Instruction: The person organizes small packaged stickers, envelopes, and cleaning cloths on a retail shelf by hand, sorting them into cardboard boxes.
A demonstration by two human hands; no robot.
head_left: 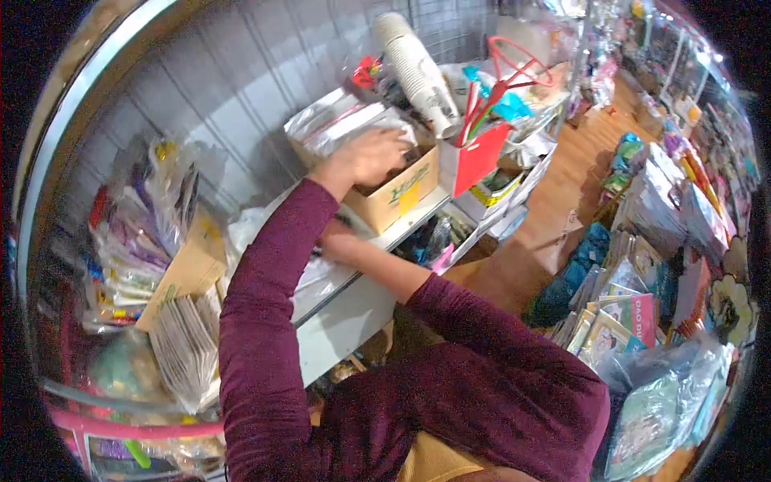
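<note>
My left hand (371, 158) reaches over a small cardboard box (399, 197) with green lettering on its front. Its fingers look spread and bent down inside the box, slightly blurred, their tips partly hidden. Clear plastic packets (341, 124) fill the back of the box, right beside those fingers. Lower and closer to me, my right hand (341, 241) is beside the box's left side, above clear plastic wrapping (315, 277) on the shelf. Motion blur and my left forearm hide its fingers, so any grip there does not show.
Stacked paper cups (414, 68) lean behind the box, next to a red-and-white container (479, 161) with sticks. At left stand another cardboard box (186, 265) and a paper stack (186, 345). Books (618, 321) and plastic-wrapped goods (658, 418) line the right, beside the wooden floor (530, 273).
</note>
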